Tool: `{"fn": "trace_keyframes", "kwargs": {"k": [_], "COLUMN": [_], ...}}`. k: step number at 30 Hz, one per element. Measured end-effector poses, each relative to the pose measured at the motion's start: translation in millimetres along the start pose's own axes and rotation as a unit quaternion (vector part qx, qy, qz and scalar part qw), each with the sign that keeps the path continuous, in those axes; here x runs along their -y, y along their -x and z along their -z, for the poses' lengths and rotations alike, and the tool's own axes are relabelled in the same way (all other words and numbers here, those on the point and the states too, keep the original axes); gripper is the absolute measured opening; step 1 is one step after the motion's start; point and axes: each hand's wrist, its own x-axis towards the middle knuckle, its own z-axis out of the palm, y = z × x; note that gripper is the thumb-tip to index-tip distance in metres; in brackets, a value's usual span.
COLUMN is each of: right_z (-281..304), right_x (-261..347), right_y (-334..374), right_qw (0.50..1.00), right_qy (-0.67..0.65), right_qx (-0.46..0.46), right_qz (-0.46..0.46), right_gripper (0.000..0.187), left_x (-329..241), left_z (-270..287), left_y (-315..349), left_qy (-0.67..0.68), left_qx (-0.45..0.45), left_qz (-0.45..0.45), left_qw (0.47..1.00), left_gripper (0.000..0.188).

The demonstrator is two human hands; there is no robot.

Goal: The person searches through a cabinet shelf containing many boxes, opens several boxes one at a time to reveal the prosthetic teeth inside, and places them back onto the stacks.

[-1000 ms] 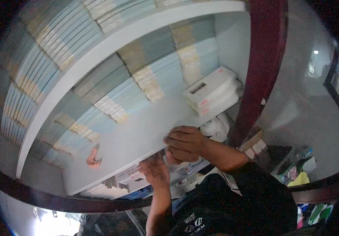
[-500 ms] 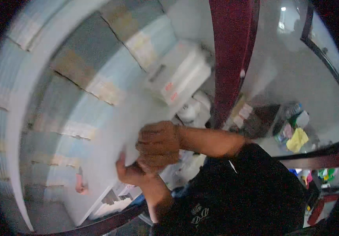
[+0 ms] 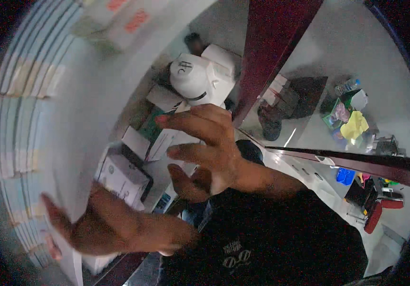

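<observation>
Compared with half a second ago the view has swung hard downward and everything is smeared. The two hands were stacked together on the front of the pale shelf; now they've split apart. The right hand (image 3: 210, 152) has come off the shelf and hangs in the open with its fingers spread wide, holding nothing as far as I can see. The left hand (image 3: 86, 229) has slid down to the lower left and sits against the wide pale blue-grey shelf board (image 3: 86, 119), thumb sticking up along its face. Whether those fingers are curled round the board's edge or just pressed flat on it, I can't tell, the blur eats it.

Under the right hand there's a clutter of small white cardboard cartons (image 3: 124, 178), and further back a round white plastic gadget with a black band (image 3: 196, 78). None of them is being touched. The rows of thin pale blue and cream boxes (image 3: 19, 119) stand packed side by side on the shelves at the left.

Progress-wise, my read: whatever pushing or pressing on the shelf front went on looks finished for the right hand, since it's clear of it. The left is the only one on the board. Nothing has been picked out of the carton pile below.
</observation>
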Motion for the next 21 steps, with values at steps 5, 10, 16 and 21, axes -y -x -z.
{"fn": "trace_keyframes", "kwargs": {"k": [5,10,16,21], "right_z": [14,14,9,12], "right_x": [-33,-56,-72,-73], "right_y": [13,28,38,39], "right_qw": [0.999,0.992,0.994,0.993], "right_qy": [-0.015,0.022,0.002,0.023], "right_qx": [0.006,0.027,0.033,0.055], "right_qz": [-0.029,-0.118,-0.104,-0.104], "right_gripper": [0.043,0.054,0.059,0.057], "left_x": [6,23,40,51], "left_z": [18,23,28,36], "left_y": [-15,-11,-7,-7], "left_qy": [-0.014,-0.008,0.0,0.007], "left_qx": [-0.02,-0.036,-0.045,-0.055], "left_qz": [-0.029,-0.035,-0.035,-0.037], "left_qw": [0.999,0.999,0.998,0.998], "left_gripper": [0.049,0.051,0.053,0.055]}}
